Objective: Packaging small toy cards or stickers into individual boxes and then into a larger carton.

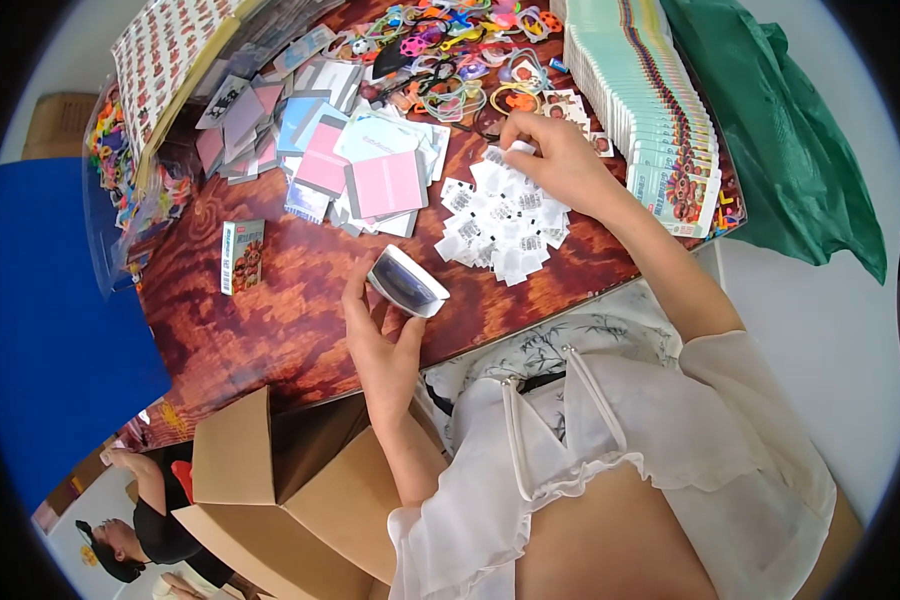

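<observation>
My left hand [381, 345] is wrapped round a small white carton [408, 283], tilted with its open end facing up; something dark and shiny shows inside. At the far edge of a heap of small white printed packets [505, 220], my right hand [565, 165] has its thumb and fingers pinched on one small white packet [519, 149]. Left of the heap lies a loose pile of flat pink, blue and white cards [385, 183] with grey edges. A closed small printed carton [242, 258] rests alone on the left of the table.
Colourful small toys and bands [450, 60] are heaped at the back. A long row of pale green cartons [660, 130] stands at right, beside green plastic [770, 120]. A patterned box [170, 70] is at far left. Below the table's near edge sits an open cardboard box [235, 450]; another person [155, 515] is beyond.
</observation>
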Demonstrator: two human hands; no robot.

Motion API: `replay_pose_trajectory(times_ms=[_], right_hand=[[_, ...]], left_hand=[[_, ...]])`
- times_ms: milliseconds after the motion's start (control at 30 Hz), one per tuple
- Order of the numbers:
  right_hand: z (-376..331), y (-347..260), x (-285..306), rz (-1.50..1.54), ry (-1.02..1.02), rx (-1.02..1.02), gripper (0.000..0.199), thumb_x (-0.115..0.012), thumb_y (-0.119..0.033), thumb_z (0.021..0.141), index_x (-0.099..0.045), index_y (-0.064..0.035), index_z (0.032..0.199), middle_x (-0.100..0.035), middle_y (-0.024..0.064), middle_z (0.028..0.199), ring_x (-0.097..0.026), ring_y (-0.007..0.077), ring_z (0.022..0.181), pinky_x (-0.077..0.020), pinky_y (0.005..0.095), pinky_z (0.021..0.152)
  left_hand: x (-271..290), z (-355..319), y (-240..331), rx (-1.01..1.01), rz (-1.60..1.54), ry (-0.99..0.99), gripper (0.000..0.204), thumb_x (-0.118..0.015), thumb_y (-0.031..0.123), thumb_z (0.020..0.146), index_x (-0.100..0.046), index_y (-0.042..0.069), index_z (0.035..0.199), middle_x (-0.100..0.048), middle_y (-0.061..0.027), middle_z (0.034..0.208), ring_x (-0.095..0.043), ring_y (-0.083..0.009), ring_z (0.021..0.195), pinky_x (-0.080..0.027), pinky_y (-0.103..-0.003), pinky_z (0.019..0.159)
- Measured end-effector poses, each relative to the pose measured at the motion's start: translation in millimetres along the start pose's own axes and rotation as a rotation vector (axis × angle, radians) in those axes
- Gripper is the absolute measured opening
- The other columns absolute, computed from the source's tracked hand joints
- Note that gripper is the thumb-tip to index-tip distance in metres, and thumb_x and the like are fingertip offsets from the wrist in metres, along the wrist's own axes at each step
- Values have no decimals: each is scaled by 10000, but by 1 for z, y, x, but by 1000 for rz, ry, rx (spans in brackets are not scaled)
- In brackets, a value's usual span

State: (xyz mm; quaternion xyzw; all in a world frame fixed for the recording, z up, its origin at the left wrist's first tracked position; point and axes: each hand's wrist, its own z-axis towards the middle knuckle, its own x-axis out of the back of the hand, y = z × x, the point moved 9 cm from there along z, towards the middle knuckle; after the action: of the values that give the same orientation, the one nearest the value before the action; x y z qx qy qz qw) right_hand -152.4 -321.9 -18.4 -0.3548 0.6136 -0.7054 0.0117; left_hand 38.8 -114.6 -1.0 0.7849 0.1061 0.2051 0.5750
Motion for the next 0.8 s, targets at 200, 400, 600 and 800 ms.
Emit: replay_pose_trajectory(times_ms=[200,400,600,800], right_hand=[[1,-9,-1,36,-23,102,94,-675,-58,843,-605,-2,872,-589,63,820,-560,171,755,-435,301,692],[-8,-8,-4,-101,-119,93,169,-728,-177,799,-644,-31,811,-589,90,801,-615,271,830,-462,399,726],[12,-34,12,-289,-83,117,146,-698,-179,809,-659,-42,840,-588,97,853,-617,300,783,-473,407,703],[58,-43,-21,-484,158,269,103,-658,-148,826,-658,-48,800,-585,105,839,-614,295,797,-477,402,686]], left_hand=[[3,-3,-1,-10,-11,-64,762,-647,-151,766,-347,53,1437,-396,-96,1426,-477,-240,1277,-493,-376,994],[-1,2,7,30,128,-23,711,-686,-116,785,-383,37,1410,-414,-119,1377,-500,-245,1239,-500,-390,1004],[5,1,22,-222,597,29,715,-785,-21,702,-460,8,1338,-535,-204,1258,-531,-373,1164,-431,-423,983],[-5,4,32,-263,644,40,704,-808,39,703,-479,16,1325,-554,-198,1242,-529,-370,1152,-427,-431,978]])
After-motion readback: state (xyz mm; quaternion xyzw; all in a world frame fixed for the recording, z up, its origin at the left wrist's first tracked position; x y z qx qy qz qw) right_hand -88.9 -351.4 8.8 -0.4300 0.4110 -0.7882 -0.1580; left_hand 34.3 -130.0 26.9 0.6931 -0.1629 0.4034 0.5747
